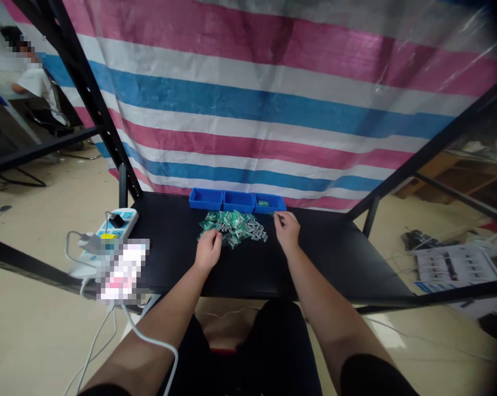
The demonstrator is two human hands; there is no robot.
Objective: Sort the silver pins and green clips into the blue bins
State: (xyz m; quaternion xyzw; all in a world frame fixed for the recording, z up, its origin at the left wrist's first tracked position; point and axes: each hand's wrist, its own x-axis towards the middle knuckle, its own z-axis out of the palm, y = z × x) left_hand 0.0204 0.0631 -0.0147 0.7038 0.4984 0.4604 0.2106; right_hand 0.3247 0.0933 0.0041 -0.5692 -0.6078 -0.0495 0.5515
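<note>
Striped sheet (248, 82) in pink, white and blue hangs behind a black counter (334, 258), dark metal frame (92, 102) either side. Three blue bins in a row along the rear edge: left bin (206, 205), middle bin (239, 209), right bin (269, 210). Right bin has a few small green pieces (263, 203) in it.

Loose heap just in front of the bins, mid-counter: green boards (234, 220) make up most of it, grey metal parts (257, 231) mostly on its right side.

Left hand (209, 247) at the heap's near-left edge, fingers curled, thumb close to index. Can't tell if it has hold of anything. Right hand (288, 226) near the right bin's front corner, right of the heap, fingers bent and tips close together. Something small and dark shows at the tips; too small to confirm a grip.

Far left of counter: white power strip (127, 219) with plugs in, pixelated bright device (124, 269) next to it, white cable (165, 344) crossing over the left forearm. Co-worker (39, 88) in a white top seated in back, upper left.
</note>
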